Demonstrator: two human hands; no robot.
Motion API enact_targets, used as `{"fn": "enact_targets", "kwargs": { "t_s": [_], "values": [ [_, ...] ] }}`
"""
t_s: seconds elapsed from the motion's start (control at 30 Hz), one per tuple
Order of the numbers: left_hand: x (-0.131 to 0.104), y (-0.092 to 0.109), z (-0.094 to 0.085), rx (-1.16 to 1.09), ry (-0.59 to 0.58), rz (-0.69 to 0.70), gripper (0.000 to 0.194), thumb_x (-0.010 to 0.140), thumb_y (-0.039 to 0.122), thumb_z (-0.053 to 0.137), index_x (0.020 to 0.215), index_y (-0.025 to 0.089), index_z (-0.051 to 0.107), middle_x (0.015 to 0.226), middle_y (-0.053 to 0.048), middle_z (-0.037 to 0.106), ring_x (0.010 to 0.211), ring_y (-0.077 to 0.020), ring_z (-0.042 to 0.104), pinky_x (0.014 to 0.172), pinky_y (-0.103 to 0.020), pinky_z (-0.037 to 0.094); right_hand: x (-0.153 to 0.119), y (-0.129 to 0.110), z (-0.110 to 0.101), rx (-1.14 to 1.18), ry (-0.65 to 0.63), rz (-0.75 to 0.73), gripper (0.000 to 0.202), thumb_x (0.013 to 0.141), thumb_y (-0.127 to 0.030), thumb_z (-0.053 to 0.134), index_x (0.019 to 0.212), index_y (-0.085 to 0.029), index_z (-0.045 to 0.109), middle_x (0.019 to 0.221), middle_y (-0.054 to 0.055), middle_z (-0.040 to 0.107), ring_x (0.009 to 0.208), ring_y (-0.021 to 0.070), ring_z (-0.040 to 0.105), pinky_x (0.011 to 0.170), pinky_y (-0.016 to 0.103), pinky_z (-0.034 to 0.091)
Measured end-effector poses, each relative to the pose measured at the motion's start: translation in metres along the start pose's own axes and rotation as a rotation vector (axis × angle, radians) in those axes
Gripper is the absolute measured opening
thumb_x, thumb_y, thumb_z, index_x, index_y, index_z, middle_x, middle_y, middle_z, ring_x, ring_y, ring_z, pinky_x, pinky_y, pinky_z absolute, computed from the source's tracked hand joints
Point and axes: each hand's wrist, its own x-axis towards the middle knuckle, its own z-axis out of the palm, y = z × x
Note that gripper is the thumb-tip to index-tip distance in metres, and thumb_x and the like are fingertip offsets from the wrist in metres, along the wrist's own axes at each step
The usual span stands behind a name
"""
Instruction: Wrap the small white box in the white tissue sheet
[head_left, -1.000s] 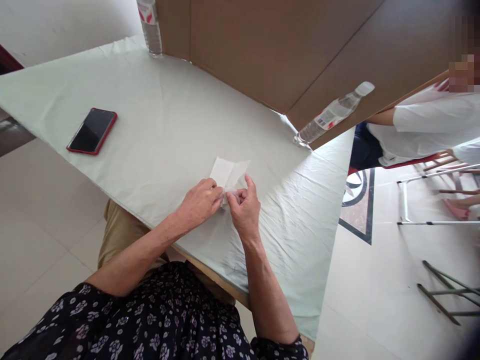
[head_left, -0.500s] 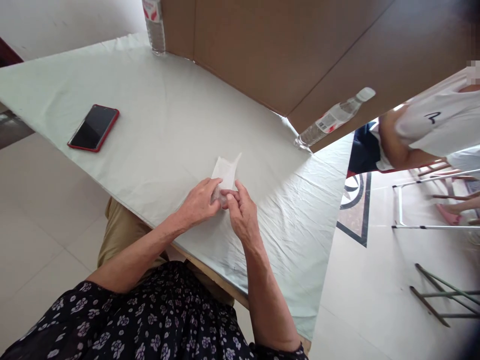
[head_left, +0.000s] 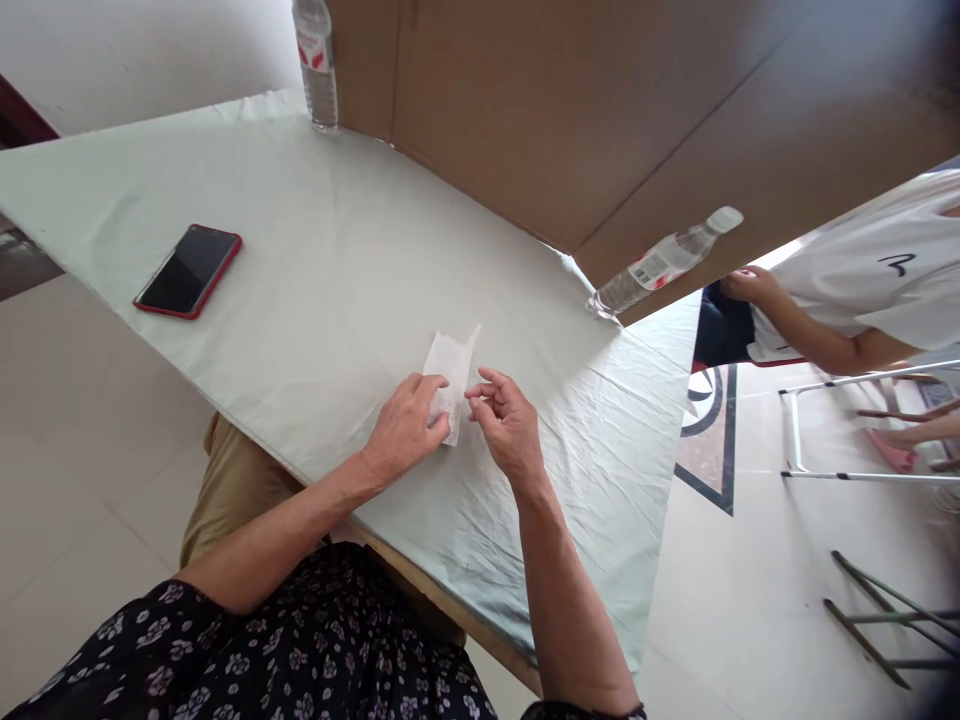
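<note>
A thin white tissue (head_left: 451, 362) lies folded into a narrow strip on the cloth, its upper right corner sticking up in a point. My left hand (head_left: 405, 425) rests over its left side, thumb and forefinger spread apart on the tissue without pinching it. Just right of the strip, my right hand (head_left: 508, 422) hovers with bent, loosely parted fingers and nothing visible in them. Part of the tissue's left side is hidden under my left fingers.
A phone in a red case (head_left: 189, 271) lies at the left on the pale tablecloth (head_left: 300, 250). Brown cardboard (head_left: 495, 110) stands along the far side, with water bottles (head_left: 318, 80) at its ends. Beyond the right edge sits a person in a white shirt (head_left: 892, 265).
My right hand has come off the tissue and moved right. More of the tissue's lower end shows. My left hand stays on it. The view has tilted slightly.
</note>
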Motion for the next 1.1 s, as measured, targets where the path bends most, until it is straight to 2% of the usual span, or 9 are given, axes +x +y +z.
{"fn": "enact_targets", "kwargs": {
  "t_s": [0.07,0.17,0.33,0.5,0.67,0.77,0.83,0.93,1.1],
  "values": [
    [-0.001,0.001,-0.003,0.071,-0.011,0.056,0.037,0.084,0.014,0.058,0.120,0.020,0.060,0.127,-0.012,0.061,0.097,-0.0203,0.068,0.085,-0.033,0.057,0.007,0.006,0.001,-0.073,0.001,-0.038,0.044,0.087,-0.031,0.058,0.128,-0.019,0.060,0.098,0.005,0.075,0.073,0.0154,0.063,0.071,0.032,0.055],
    [0.001,0.001,-0.009,0.226,-0.024,0.240,0.034,0.086,0.012,0.057,0.118,0.019,0.064,0.147,-0.016,0.052,0.097,-0.0208,0.069,0.086,-0.035,0.057,0.015,0.010,0.004,-0.180,-0.071,-0.054,0.045,0.087,-0.027,0.055,0.131,-0.019,0.061,0.096,0.005,0.075,0.076,0.0163,0.064,0.074,0.033,0.053],
    [0.008,-0.001,-0.015,0.391,-0.085,0.445,0.034,0.089,0.010,0.053,0.119,0.018,0.067,0.145,-0.013,0.059,0.095,-0.0234,0.070,0.080,-0.037,0.058,0.023,0.013,0.004,-0.187,-0.087,0.033,0.046,0.084,-0.028,0.058,0.130,-0.019,0.061,0.090,0.003,0.074,0.070,0.0154,0.064,0.076,0.033,0.053],
    [0.010,-0.004,-0.014,0.328,-0.132,0.426,0.024,0.093,0.012,0.051,0.106,0.016,0.070,0.118,-0.012,0.072,0.096,-0.0260,0.069,0.082,-0.040,0.059,0.039,0.023,0.001,-0.202,-0.023,0.171,0.049,0.081,-0.038,0.065,0.127,-0.019,0.062,0.099,0.006,0.075,0.068,0.0167,0.066,0.073,0.035,0.055],
    [0.009,-0.009,-0.008,0.201,-0.112,0.397,0.025,0.091,0.010,0.053,0.108,0.016,0.070,0.119,-0.012,0.072,0.100,-0.0256,0.069,0.089,-0.041,0.059,0.070,0.034,0.008,-0.176,-0.025,0.208,0.058,0.079,-0.046,0.069,0.127,-0.015,0.062,0.090,0.007,0.073,0.070,0.0188,0.065,0.067,0.034,0.053],
    [0.008,-0.011,-0.006,0.168,-0.083,0.385,0.026,0.090,0.010,0.053,0.109,0.017,0.070,0.130,-0.014,0.068,0.103,-0.0258,0.069,0.089,-0.040,0.059,0.084,0.036,0.013,-0.134,-0.046,0.196,0.050,0.075,-0.047,0.072,0.114,-0.016,0.067,0.077,0.001,0.068,0.069,0.0172,0.060,0.063,0.030,0.050],
    [0.007,-0.011,-0.006,0.162,-0.065,0.381,0.025,0.091,0.011,0.053,0.108,0.016,0.070,0.136,-0.014,0.065,0.103,-0.0257,0.069,0.088,-0.040,0.058,0.088,0.034,0.017,-0.063,-0.089,0.185,0.039,0.072,-0.046,0.072,0.099,-0.018,0.069,0.072,-0.001,0.065,0.068,0.0158,0.057,0.062,0.028,0.047],
    [0.007,-0.011,-0.006,0.137,-0.091,0.369,0.026,0.091,0.011,0.052,0.109,0.017,0.069,0.121,-0.012,0.072,0.098,-0.0247,0.068,0.087,-0.039,0.058,0.088,0.027,0.020,0.101,-0.148,0.181,0.027,0.072,-0.043,0.070,0.082,-0.019,0.067,0.069,-0.003,0.061,0.067,0.0148,0.053,0.061,0.027,0.043],
    [0.007,-0.015,-0.004,0.082,-0.095,0.323,0.029,0.089,0.011,0.052,0.116,0.015,0.065,0.105,-0.010,0.075,0.095,-0.0254,0.067,0.087,-0.041,0.057,0.075,0.009,0.023,0.401,-0.127,0.208,0.023,0.071,-0.041,0.071,0.080,-0.021,0.063,0.071,-0.004,0.058,0.067,0.0131,0.049,0.063,0.026,0.040]
  ]
}}
